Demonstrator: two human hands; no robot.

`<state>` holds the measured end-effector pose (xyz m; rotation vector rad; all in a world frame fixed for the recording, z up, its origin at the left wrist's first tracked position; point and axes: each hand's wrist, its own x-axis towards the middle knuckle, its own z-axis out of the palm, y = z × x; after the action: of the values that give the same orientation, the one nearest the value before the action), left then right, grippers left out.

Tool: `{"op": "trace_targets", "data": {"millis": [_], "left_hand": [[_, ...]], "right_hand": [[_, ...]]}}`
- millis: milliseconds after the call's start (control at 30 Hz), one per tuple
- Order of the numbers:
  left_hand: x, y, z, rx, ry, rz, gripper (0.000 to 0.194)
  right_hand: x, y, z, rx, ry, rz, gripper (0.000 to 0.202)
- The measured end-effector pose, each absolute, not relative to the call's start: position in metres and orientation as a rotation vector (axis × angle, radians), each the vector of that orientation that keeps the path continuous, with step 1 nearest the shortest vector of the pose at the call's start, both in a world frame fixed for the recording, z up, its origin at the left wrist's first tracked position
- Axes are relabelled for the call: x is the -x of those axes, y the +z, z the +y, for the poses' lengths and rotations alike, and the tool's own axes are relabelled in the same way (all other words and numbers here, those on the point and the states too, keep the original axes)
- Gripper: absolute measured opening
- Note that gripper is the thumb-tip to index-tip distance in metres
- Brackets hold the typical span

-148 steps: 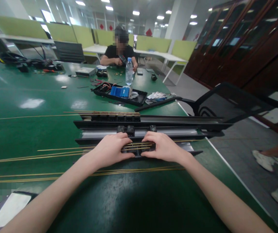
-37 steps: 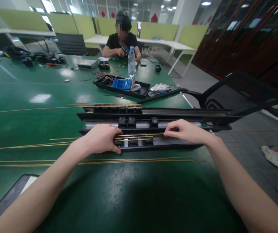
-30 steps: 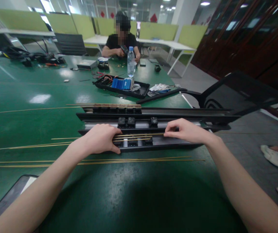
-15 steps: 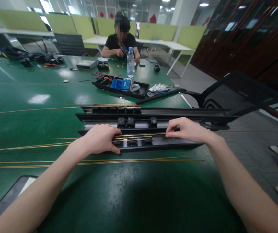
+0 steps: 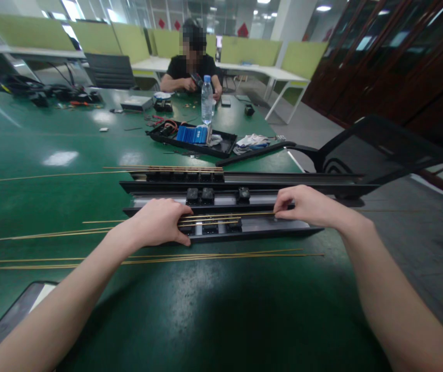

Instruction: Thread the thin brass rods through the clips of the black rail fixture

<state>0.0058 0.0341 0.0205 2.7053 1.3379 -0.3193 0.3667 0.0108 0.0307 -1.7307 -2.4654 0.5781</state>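
Over the green table [image 5: 221, 310] now, down to the nearest long black channel [image 5: 256, 235]! Clasping it across its width with the left hand [image 5: 163, 222], in a wide spread. Pinching tight with the right hand [image 5: 299, 206], farther along. Holding, past the black blocks [image 5: 235, 227] seated in the channel, a thin brass-coloured rod [image 5: 252, 214] running lengthwise near the far side.

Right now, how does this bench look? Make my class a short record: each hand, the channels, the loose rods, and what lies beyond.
Left hand: across the near channel, gold rods running beneath
Right hand: pinching a thin rod
Middle channel: three black blocks visible
Far channel: block row, rods along it
Loose rods: on green table, nearer the wearer
Beyond: black tray, water bottle, seated person
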Motion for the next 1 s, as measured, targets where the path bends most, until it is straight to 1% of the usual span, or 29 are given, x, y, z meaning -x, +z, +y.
{"op": "trace_targets", "data": {"millis": [300, 633, 800, 900, 1000], "left_hand": [[-0.006, 0.021, 0.034, -2.689, -0.335, 1.344, 0.073], [-0.007, 0.023, 0.033, -2.667, -0.339, 1.341, 0.075], [-0.008, 0.023, 0.032, -2.665, -0.34, 1.344, 0.073], [-0.009, 0.024, 0.032, -2.662, -0.347, 1.344, 0.071], [-0.01, 0.025, 0.031, -2.647, -0.358, 1.364, 0.072]], "right_hand": [[-0.372, 0.033, 0.007, 2.053, 0.234, -2.474, 0.006], [-0.406, 0.034, 0.007, 2.276, 0.234, -2.357, 0.007], [-0.437, 0.031, 0.009, 2.372, 0.206, -2.231, 0.006], [-0.451, 0.03, 0.01, 2.419, 0.148, -2.174, 0.009], [-0.447, 0.033, 0.009, 2.41, 0.097, -2.164, 0.014]]}}
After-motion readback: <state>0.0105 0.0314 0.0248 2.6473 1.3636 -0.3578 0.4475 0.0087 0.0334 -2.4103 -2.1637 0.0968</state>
